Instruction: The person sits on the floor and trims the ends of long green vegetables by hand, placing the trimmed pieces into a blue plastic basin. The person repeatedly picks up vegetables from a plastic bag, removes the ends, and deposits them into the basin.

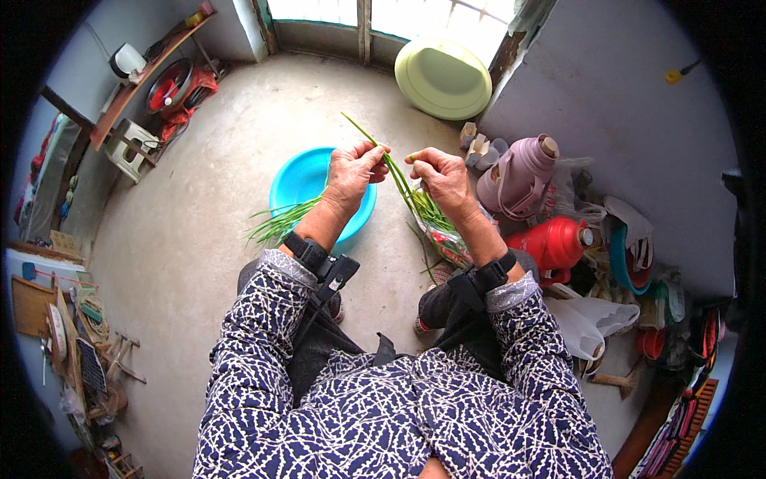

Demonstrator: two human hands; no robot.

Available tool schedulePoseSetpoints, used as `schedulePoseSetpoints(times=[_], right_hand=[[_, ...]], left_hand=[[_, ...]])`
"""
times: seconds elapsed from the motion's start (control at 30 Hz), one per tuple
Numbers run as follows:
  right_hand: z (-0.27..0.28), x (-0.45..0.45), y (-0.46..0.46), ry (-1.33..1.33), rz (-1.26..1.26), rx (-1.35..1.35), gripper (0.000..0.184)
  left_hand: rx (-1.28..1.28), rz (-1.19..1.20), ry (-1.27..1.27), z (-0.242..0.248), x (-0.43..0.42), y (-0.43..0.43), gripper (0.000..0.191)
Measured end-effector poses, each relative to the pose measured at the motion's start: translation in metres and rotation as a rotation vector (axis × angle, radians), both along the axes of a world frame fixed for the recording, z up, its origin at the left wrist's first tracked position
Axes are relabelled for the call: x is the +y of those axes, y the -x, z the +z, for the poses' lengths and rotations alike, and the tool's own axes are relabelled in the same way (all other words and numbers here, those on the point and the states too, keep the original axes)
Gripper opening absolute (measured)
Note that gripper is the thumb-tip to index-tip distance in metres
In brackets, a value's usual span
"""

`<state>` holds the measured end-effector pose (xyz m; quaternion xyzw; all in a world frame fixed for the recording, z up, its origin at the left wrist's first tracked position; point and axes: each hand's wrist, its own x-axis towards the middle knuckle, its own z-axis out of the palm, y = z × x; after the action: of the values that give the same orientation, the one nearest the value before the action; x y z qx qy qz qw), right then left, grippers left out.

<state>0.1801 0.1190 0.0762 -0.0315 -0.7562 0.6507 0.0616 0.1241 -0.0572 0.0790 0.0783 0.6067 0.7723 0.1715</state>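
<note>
My left hand (353, 170) pinches a few long green stalks, which look like garlic chives (397, 175), between thumb and fingertips. Just to the right, my right hand (441, 175) has thumb and forefinger pinched together, with a small bit of green (410, 159) showing at the tips. Below my left wrist, a blue plastic basin (293, 173) stands on the floor. A bunch of green stalks (286, 223) lies over its near left side, partly hidden by my forearm. Under my right hand, a printed plastic bag (450, 244) holds more stalks (432, 212).
A pink thermos flask (517, 173) and a red one (547, 242) stand close to my right arm. A white plastic bag (589, 320) lies nearer me. A pale green basin (444, 78) leans by the door. At far left, a white plastic stool (133, 146) stands by a shelf.
</note>
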Motion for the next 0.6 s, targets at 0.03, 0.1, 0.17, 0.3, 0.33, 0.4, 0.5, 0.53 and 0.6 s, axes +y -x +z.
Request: schedulePoseSetpoints(times=[0.03, 0.1, 0.17, 0.3, 0.33, 0.4, 0.5, 0.53, 0.6], right_hand=[[-0.001, -0.002, 0.001, -0.029, 0.0, 0.032, 0.016], [-0.002, -0.004, 0.003, -0.081, 0.006, 0.068, 0.018], [-0.002, -0.006, 0.003, -0.124, 0.019, 0.076, 0.019], [0.001, -0.008, 0.001, -0.215, 0.024, 0.124, 0.014], [0.002, -0.009, 0.002, -0.229, 0.026, 0.135, 0.014], [0.004, -0.011, 0.002, -0.245, 0.032, 0.139, 0.015], [0.006, -0.012, 0.004, -0.278, 0.038, 0.112, 0.016], [0.007, -0.011, 0.004, -0.301, 0.038, 0.101, 0.016], [0.008, -0.012, 0.003, -0.318, 0.03, 0.094, 0.016]], left_hand=[[0.0, -0.008, -0.001, 0.0, 0.0, 0.001, 0.014], [0.003, -0.022, 0.0, -0.001, -0.001, 0.001, 0.014], [0.007, -0.034, 0.005, -0.002, -0.001, 0.002, 0.014], [-0.003, -0.052, 0.011, -0.002, 0.001, 0.0, 0.014], [0.003, -0.06, 0.015, -0.002, 0.002, 0.0, 0.014], [0.013, -0.076, 0.023, -0.002, 0.002, 0.0, 0.014], [0.029, -0.106, 0.015, -0.002, 0.003, 0.0, 0.013], [0.037, -0.118, 0.004, -0.001, 0.003, 0.0, 0.013], [0.055, -0.137, 0.008, -0.001, 0.004, -0.001, 0.013]])
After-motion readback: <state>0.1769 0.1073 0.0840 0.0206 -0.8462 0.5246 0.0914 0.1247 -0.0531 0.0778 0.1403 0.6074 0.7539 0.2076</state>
